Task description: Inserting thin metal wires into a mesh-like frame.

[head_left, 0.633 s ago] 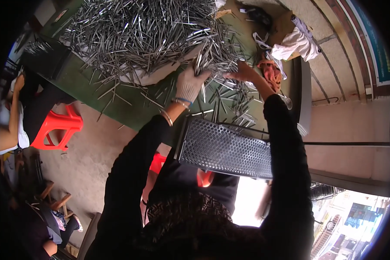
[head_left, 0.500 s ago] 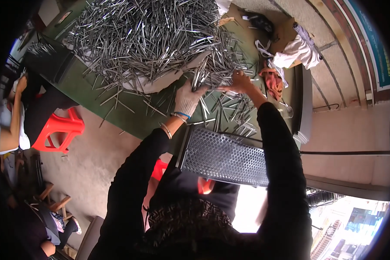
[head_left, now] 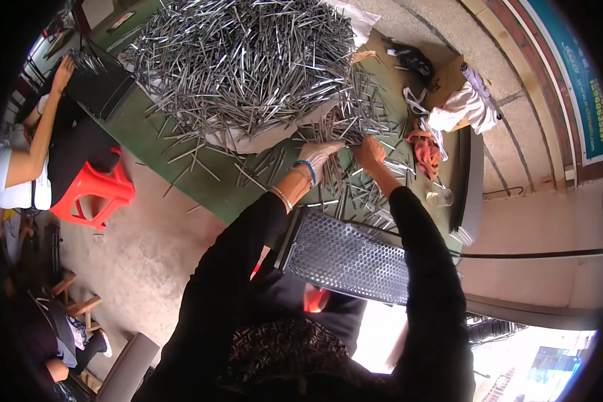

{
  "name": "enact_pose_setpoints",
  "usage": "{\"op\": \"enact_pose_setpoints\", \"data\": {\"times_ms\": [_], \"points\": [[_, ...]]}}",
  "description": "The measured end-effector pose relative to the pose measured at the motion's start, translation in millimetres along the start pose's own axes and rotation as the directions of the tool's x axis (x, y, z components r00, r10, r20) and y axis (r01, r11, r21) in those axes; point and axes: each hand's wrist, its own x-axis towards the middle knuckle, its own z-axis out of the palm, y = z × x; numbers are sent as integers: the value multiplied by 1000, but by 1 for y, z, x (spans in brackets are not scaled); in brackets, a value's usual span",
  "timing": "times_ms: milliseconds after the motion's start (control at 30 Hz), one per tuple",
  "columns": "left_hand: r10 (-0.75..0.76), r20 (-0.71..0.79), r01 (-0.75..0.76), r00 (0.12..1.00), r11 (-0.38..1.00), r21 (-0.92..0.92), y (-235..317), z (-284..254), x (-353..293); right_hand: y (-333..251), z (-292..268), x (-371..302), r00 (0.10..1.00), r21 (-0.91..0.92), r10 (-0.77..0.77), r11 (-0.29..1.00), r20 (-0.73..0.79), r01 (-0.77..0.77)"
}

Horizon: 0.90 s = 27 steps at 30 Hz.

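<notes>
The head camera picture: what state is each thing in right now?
Left hand: gloved, closed on a bundle of metal strips
Right hand: bare, fingers curled; whether it grips anything is unclear
Metal strip pile: loose, heaped
Honeycomb-patterned tray: partly hidden by the right sleeve
Orange cloth: crumpled
White cloth: draped over the cardboard box
Clear cup: contents too small to tell
Red stool: occupied

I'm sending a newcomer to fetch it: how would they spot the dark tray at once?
Find the green table heaped with thin metal strips. At its near edge, between the person's black sleeves, is the dark tray. Unlike the loose strips, it is one broad piece with a honeycomb-patterned face.
</notes>
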Motion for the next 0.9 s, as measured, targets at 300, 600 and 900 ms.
{"op": "enact_pose_setpoints", "data": {"times_ms": [300,600,900], "points": [[463,74,-468,884,873,138,-60,-94,99,-48,-61,-27,948,347,-216,929,233,127],[-113,153,116,982,993,-14,-51,47,68,11,-80,-59,952,36,-289,957,104,287],[-105,404,222,909,941,-257,4,66,-16,15,-69,-53,896,12,-383,921,225,390]]}}
